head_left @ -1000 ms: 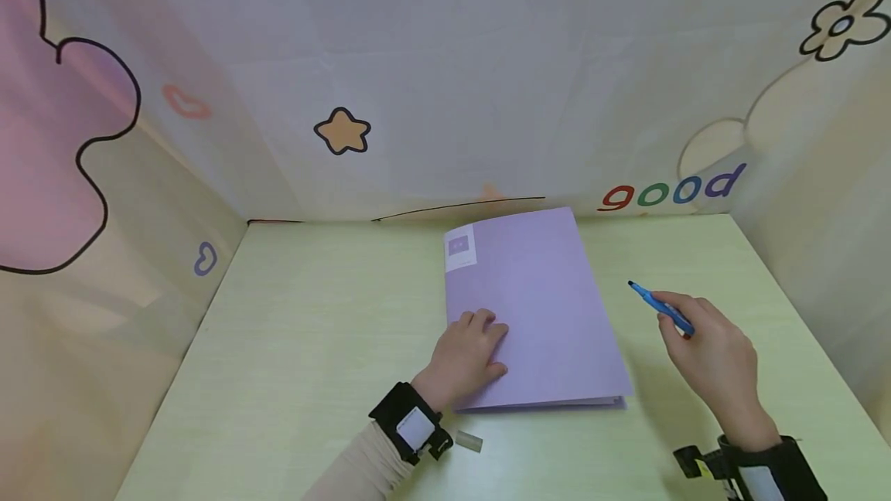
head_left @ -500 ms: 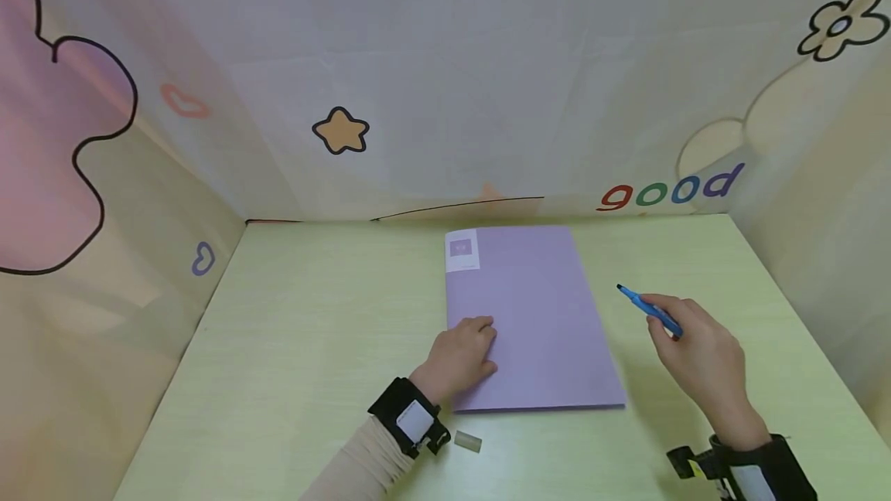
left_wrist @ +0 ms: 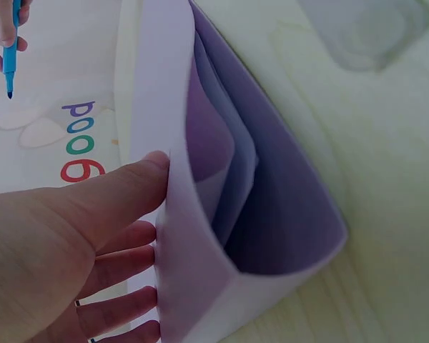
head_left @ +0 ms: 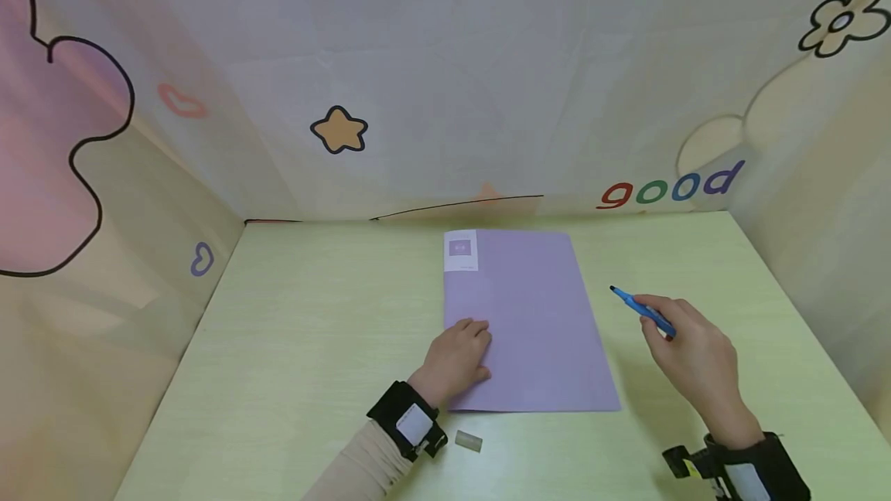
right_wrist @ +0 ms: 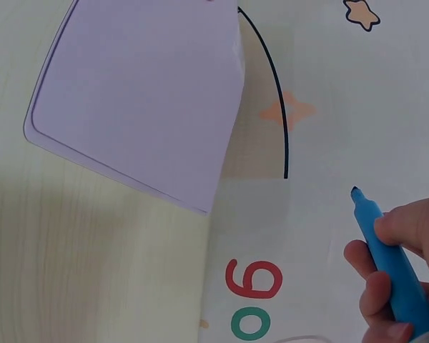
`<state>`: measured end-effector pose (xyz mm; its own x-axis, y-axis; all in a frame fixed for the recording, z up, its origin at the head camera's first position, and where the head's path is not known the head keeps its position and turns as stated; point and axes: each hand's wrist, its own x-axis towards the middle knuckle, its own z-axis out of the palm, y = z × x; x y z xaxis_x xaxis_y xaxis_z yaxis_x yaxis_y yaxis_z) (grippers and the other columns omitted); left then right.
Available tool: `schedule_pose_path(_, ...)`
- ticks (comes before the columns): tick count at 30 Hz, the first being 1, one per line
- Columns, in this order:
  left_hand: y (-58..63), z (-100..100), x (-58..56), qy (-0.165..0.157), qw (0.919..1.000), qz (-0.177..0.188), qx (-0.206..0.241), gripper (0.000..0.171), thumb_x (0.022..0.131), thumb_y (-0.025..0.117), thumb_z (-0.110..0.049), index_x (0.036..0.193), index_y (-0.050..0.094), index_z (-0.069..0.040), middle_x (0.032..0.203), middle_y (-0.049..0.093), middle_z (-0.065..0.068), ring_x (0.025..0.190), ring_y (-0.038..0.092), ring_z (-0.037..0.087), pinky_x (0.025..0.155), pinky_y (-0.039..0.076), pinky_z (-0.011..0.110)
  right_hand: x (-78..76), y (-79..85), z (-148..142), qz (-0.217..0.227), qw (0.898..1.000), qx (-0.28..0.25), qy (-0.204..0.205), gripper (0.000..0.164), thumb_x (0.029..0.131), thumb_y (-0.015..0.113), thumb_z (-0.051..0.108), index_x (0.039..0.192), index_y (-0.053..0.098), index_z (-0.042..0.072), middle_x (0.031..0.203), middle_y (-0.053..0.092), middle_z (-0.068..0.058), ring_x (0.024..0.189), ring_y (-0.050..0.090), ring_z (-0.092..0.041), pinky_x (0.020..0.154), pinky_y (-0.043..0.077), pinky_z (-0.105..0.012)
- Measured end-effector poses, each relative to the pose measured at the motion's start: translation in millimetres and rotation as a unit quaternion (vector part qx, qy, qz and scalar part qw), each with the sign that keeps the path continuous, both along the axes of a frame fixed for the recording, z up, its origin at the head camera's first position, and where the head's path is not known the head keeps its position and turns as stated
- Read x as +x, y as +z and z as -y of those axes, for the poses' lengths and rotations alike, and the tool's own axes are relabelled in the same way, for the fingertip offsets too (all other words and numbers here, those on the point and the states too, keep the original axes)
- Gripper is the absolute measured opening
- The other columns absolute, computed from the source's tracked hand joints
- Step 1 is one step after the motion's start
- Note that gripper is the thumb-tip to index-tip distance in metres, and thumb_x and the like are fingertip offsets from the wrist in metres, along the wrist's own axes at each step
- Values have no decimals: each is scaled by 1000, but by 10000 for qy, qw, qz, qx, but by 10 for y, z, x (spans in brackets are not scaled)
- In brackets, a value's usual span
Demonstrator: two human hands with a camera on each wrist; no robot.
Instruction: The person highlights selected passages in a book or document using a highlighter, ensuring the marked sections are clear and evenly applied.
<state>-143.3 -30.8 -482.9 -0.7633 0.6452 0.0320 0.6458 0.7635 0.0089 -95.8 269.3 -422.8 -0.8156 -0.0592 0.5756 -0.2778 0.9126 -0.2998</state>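
A light purple folder with a white label at its upper left lies closed on the table. My left hand rests on its left side, fingers pressing the cover near the spine. In the left wrist view, the folder's end gapes by the spine and inner sheets show inside. My right hand holds a blue marker between thumb and fingers, in the air right of the folder. Its dark tip is uncovered and points up and left.
A small grey-brown strip lies on the pale green table just below the folder, near my left wrist. A printed cloth stands behind the table and along its sides. Each wrist wears a black strap with a camera.
The folder's cover, earlier raised at its far and right edges, has come down flat. My left hand has shifted slightly left, and my right hand with the marker has drifted left.
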Motion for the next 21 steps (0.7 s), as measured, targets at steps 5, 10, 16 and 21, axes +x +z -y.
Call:
schedule_pose_path(5, -20, 50, 9, 30, 10000, -31, -36, 53, 72, 72, -40, 112, 58, -7, 124, 54, 6, 114, 47, 22, 97, 37, 27, -5, -39, 38, 109, 9999, -1, 78, 31, 72, 67, 7, 103, 64, 14, 79, 61, -5, 49, 39, -9, 34, 26, -25)
schedule_pose_path(10, -7, 140, 20, 126, 9999, 68, -56, 53, 72, 73, -39, 112, 58, -7, 124, 54, 6, 115, 46, 22, 97, 36, 28, 1, -53, 78, 177, 9997, 10, 154, 32, 73, 67, 8, 103, 64, 15, 80, 61, -3, 49, 38, -7, 34, 26, -24)
schedule_pose_path(16, -8, 218, 21, 206, 9996, 186, -41, 54, 73, 73, -37, 114, 57, -6, 125, 53, 7, 116, 45, 23, 98, 37, 29, -4, -76, 128, 231, 9995, 27, 220, 32, 72, 68, 9, 103, 64, 16, 81, 61, -2, 50, 39, -8, 34, 26, -25)
schedule_pose_path(21, -2, 241, 26, 137, 9998, 126, -73, 53, 73, 73, -37, 113, 57, -6, 125, 53, 7, 115, 46, 23, 98, 36, 29, -2, -95, 162, 342, 9991, -2, 257, 32, 72, 68, 9, 103, 64, 17, 80, 61, -2, 49, 39, -8, 34, 28, -25)
